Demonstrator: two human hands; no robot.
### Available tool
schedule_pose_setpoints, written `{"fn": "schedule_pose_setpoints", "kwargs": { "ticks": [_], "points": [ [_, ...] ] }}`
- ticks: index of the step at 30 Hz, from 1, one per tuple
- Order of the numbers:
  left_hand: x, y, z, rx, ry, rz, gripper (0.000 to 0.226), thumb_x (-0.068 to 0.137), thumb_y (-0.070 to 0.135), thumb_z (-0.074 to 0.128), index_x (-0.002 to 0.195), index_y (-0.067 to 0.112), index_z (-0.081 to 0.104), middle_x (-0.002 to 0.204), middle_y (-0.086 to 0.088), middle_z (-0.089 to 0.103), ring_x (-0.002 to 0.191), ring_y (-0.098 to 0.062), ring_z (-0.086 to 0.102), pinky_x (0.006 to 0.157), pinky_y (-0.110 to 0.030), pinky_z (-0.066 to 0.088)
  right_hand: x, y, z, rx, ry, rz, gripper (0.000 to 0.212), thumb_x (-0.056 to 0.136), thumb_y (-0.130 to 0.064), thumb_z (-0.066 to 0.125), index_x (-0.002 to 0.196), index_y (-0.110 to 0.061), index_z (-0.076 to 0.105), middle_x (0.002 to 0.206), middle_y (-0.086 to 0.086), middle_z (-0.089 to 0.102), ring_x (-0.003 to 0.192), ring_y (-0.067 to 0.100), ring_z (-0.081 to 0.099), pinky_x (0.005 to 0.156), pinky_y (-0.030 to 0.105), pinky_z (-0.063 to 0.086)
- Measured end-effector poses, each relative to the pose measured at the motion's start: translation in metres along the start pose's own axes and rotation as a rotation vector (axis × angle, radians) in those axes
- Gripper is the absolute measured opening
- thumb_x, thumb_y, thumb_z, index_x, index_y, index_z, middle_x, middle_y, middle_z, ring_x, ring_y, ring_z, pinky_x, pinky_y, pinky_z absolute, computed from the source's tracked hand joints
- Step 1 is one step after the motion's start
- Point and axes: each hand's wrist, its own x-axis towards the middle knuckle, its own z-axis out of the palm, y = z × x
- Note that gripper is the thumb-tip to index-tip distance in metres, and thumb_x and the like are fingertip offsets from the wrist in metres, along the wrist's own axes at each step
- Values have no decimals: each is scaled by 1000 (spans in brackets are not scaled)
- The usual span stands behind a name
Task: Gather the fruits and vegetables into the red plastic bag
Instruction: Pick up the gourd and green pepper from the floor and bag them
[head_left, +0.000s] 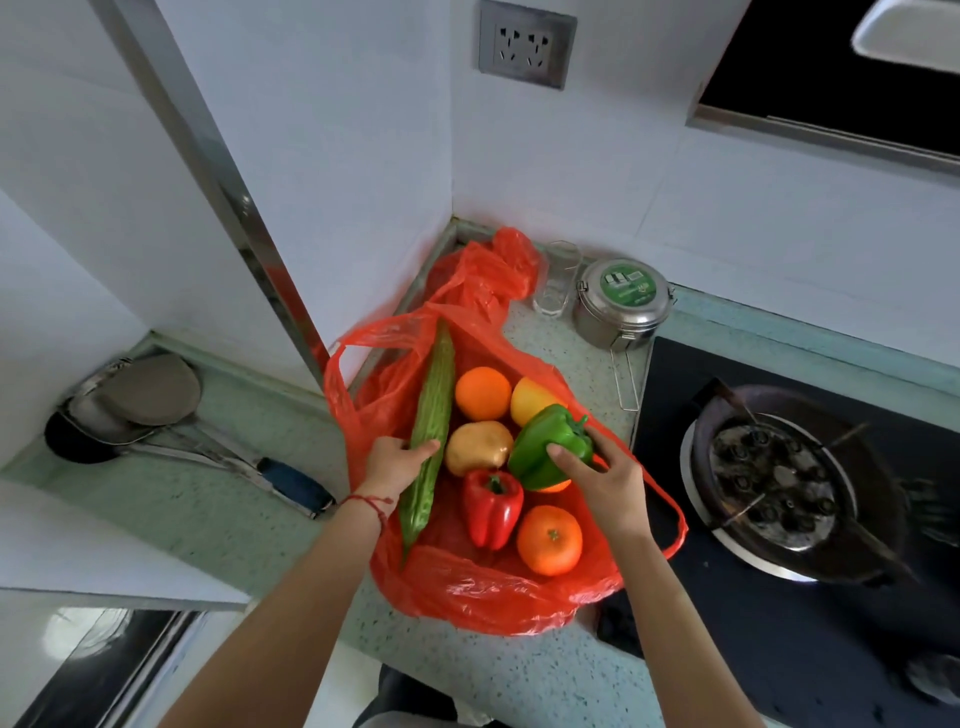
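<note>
The red plastic bag (467, 592) lies spread on the speckled counter. On it lie two oranges (483, 393) (549, 540), a yellow fruit (527, 397), a potato (478, 447) and a red bell pepper (492, 509). My left hand (392, 467) grips a long green bitter gourd (431, 415) that lies along the bag's left side. My right hand (602, 480) holds a green bell pepper (545, 441) just above the other produce. Something orange peeks out under that pepper.
A steel lidded tin (621, 304) and a clear glass (558, 280) stand behind the bag. The black gas hob with its burner (779, 478) lies to the right. Ladles and a spatula (156, 410) lie at the left. Walls close off the corner behind.
</note>
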Motion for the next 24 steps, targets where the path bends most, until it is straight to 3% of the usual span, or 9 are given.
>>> {"fn": "schedule_pose_setpoints", "kwargs": {
  "ticks": [4,8,11,13,15,17,20,21,24],
  "points": [
    [0,-4,0,6,-19,-6,31,79,28,69,57,10,56,57,-4,55,63,-25,56,53,-28,36,5,-2,3,-24,-10,3,64,67,-38,78,124,-18,57,116,-2,64,108,13,59,91,29,47],
    [-2,-8,0,-21,-18,44,26,80,26,67,87,1,69,78,-14,67,78,-29,63,63,-28,39,6,-7,8,-75,-29,-13,69,64,-46,77,123,-17,57,114,-2,65,107,13,60,91,31,50],
    [-4,-11,-2,-48,-20,99,27,82,23,66,97,1,69,95,-17,70,91,-31,65,67,-29,43,6,-12,13,-87,-27,-21,70,68,-37,78,128,-13,52,121,0,61,114,15,54,94,29,44],
    [-7,-11,-3,-73,-6,97,38,82,22,65,112,-2,62,115,-19,65,108,-31,59,83,-35,45,7,-14,16,-103,-35,-21,76,68,-38,77,132,-12,48,131,4,56,122,19,50,100,31,41],
    [-13,-7,-7,-151,20,84,47,84,16,64,125,-3,51,130,-19,55,121,-28,51,97,-29,39,8,-18,20,-121,-50,-18,78,68,-39,77,134,-13,45,135,5,53,125,20,47,100,30,39],
    [-17,-4,-9,-241,34,101,46,84,12,62,126,-2,50,129,-16,55,121,-24,51,96,-25,37,10,-19,24,-150,-62,-10,79,69,-41,76,135,-13,44,135,6,52,124,20,47,98,29,39],
    [-22,-3,-14,-331,31,139,25,83,13,63,108,9,62,102,-1,60,96,-16,57,85,-28,42,10,-22,29,-221,-94,-17,78,72,-43,73,136,-12,41,131,7,55,108,14,52,89,24,39],
    [-23,-3,-14,-359,25,150,19,83,13,62,102,13,63,96,1,59,90,-15,56,83,-30,44,11,-21,31,-232,-94,-16,78,73,-43,72,137,-11,40,131,8,54,109,14,51,88,24,39],
    [-28,-3,-18,-395,1,128,31,85,13,60,115,4,60,105,-1,59,99,-15,56,95,-34,46,11,-18,37,-253,-75,-6,82,72,-50,70,138,-14,38,136,11,49,126,23,44,99,32,38]
  ]
}}
